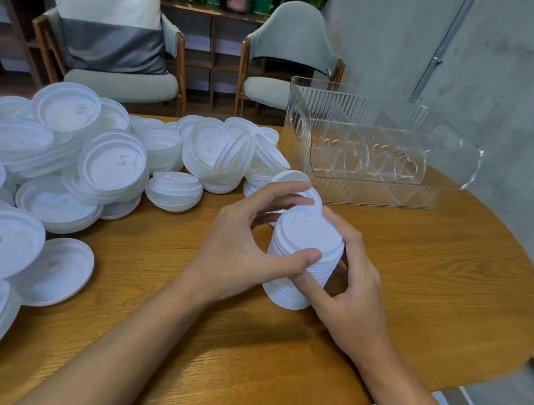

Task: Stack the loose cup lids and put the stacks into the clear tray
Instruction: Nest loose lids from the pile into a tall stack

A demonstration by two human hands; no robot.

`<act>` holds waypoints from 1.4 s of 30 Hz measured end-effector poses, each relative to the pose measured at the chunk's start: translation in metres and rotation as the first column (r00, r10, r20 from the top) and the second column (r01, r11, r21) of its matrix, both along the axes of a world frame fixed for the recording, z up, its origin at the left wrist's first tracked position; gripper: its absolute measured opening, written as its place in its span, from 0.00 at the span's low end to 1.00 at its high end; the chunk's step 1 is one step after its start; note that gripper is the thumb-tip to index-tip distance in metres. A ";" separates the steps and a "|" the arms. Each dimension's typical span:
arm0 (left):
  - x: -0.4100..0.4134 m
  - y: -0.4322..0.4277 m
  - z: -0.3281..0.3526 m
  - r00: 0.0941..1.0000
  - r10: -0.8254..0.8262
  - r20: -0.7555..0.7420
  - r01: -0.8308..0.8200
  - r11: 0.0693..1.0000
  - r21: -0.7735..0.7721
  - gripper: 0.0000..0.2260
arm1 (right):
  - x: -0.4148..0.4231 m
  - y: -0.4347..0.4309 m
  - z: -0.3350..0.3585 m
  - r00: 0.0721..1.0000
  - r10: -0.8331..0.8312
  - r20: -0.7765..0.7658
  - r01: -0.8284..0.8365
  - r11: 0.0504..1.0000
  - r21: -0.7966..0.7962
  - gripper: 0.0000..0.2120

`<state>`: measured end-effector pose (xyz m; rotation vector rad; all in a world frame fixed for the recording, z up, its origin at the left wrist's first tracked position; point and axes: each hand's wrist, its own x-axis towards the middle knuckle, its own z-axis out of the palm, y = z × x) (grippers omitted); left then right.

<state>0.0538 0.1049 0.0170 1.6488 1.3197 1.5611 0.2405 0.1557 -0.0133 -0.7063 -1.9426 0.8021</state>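
On the table [422, 267], left hand [237, 253] grips the lid stack [305, 236] from the left; right hand [352, 291] curls round its right side.

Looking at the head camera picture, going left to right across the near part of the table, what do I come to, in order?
pile of loose lids → left hand → lid stack → right hand
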 end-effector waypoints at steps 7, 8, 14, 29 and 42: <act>-0.003 0.003 -0.005 0.971 -0.130 0.201 0.153 0.983 -0.103 0.30 | 0.002 0.001 0.000 0.999 0.008 0.034 -0.007 0.999 -0.033 0.37; -0.003 0.004 -0.007 0.969 -0.140 0.205 0.165 0.980 -0.108 0.29 | 0.003 0.002 0.000 0.999 0.001 0.034 0.000 1.000 -0.030 0.37; 0.001 0.006 -0.019 0.992 -0.087 0.090 0.091 0.995 -0.033 0.21 | 0.012 0.008 0.004 0.996 -0.029 0.084 0.028 1.000 0.004 0.35; -0.017 0.051 -0.056 0.627 0.390 -0.675 -0.265 0.921 0.286 0.08 | 0.029 0.021 -0.001 0.989 -0.144 0.029 0.145 0.989 -0.035 0.36; -0.032 0.025 -0.044 0.734 0.311 -0.603 -0.247 0.950 0.190 0.09 | 0.024 0.018 0.003 0.989 -0.134 0.055 0.137 0.990 -0.046 0.35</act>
